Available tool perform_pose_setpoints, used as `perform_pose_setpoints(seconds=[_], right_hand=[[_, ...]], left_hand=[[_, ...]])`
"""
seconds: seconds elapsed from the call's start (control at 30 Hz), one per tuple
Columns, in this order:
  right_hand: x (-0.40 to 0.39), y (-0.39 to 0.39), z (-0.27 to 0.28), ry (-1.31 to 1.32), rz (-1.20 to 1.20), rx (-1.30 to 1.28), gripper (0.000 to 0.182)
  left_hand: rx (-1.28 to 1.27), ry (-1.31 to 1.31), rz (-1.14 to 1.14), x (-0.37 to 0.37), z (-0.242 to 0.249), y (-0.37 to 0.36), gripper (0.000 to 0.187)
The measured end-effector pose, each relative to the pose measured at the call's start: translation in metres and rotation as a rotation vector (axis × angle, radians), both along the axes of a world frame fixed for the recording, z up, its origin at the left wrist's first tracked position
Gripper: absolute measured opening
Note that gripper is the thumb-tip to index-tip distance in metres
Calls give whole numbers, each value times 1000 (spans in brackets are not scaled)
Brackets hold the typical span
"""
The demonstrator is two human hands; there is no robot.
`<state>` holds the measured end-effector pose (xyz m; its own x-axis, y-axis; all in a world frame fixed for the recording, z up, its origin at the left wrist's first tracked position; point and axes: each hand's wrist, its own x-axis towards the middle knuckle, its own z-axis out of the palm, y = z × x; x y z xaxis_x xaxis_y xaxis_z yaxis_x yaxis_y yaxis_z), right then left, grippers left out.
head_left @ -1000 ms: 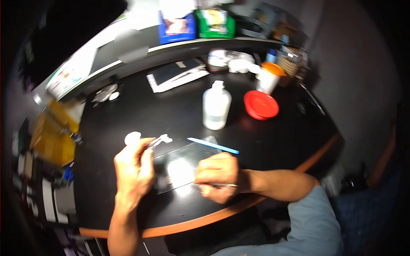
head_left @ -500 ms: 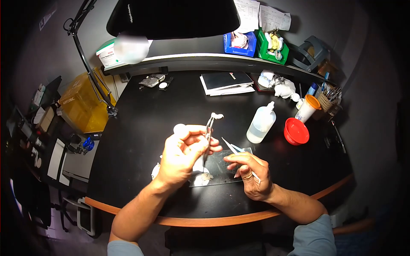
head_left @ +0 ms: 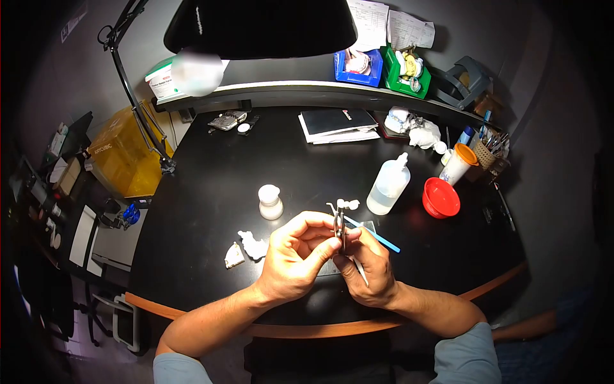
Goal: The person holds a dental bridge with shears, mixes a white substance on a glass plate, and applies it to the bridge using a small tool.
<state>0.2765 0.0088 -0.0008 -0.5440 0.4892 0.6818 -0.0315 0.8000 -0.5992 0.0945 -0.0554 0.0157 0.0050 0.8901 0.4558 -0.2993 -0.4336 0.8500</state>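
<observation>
My left hand is closed around dark metal forceps, whose jaws point upward. Held at their tip is a small white tooth-shaped piece, probably dental work. My right hand has come up against the forceps, its fingers touching or very near them. A slender white-handled tool passes through its grip, partly hidden by the fingers. Just beyond the right hand lies a blue stick, over a dark glass slab mostly covered by my hands.
Left of my hands stand a small white-lidded jar and white cast pieces. A squeeze bottle, a red bowl and an orange-lidded cup stand to the right. Overhead hangs a black lamp.
My left hand has moved right and down with the forceps, and my right hand has closed in to meet it. The jar, cast pieces and blue stick are now more exposed.
</observation>
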Motion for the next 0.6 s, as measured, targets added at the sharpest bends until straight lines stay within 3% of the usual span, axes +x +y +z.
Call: perform_pose_setpoints(seconds=[0.07, 0.1, 0.23, 0.37, 0.5, 0.6], right_hand=[[-3, 1, -3, 57, -49, 22, 12], [0, 3, -5, 46, -69, -18, 12], [7, 7, -9, 61, -93, -198, 22], [11, 11, -11, 51, -76, -214, 23], [12, 11, -14, 51, -43, -173, 20], [10, 14, -13, 67, -23, -56, 21]], left_hand=[[17, 67, 42, 0, 3, 0, 32], [29, 136, 170, -1, 7, 1, 40], [172, -216, 332, -49, 14, 23, 64], [140, -555, 437, -105, 25, 33, 72], [117, -610, 407, -129, 25, 35, 84], [83, -640, 377, -127, 24, 37, 79]])
